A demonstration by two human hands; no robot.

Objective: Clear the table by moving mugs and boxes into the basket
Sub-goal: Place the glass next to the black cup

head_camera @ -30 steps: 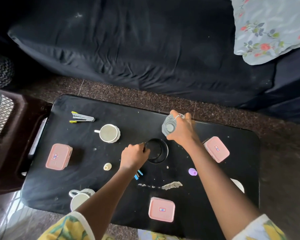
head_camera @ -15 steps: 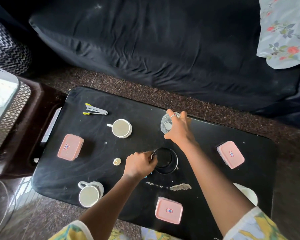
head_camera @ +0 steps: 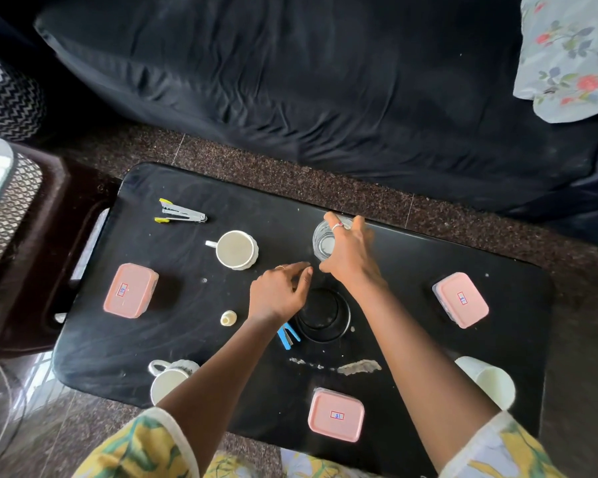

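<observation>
Head cam, looking down on a black table (head_camera: 428,270); counting up: three pink boxes, one at the left (head_camera: 130,290), one at the right (head_camera: 461,299), one at the near edge (head_camera: 336,414); three white mugs, one toward the far side (head_camera: 236,249), one near-left half hidden by the forearm (head_camera: 168,381), one near-right at the edge (head_camera: 487,380); one clear glass (head_camera: 323,241) at the far edge; one black round dish (head_camera: 323,314) mid-table; one stapler (head_camera: 178,212) far-left; one small cream cap (head_camera: 228,318); one blue clip (head_camera: 288,335) just beside the dish; crumbs (head_camera: 358,366) in a streak near the front.

Hands next: right hand (head_camera: 351,257) wrapped loosely over the glass, fingers curled round its rim, ring showing; can't tell if the glass is off the table. Left hand (head_camera: 279,291) half open, fingers relaxed and pointing toward the glass, hovering at the dish's far-left rim, holding nothing; contact with the dish, can't tell.

Perforated basket (head_camera: 7,201) off the table's left end, on a dark stool (head_camera: 59,236).
</observation>
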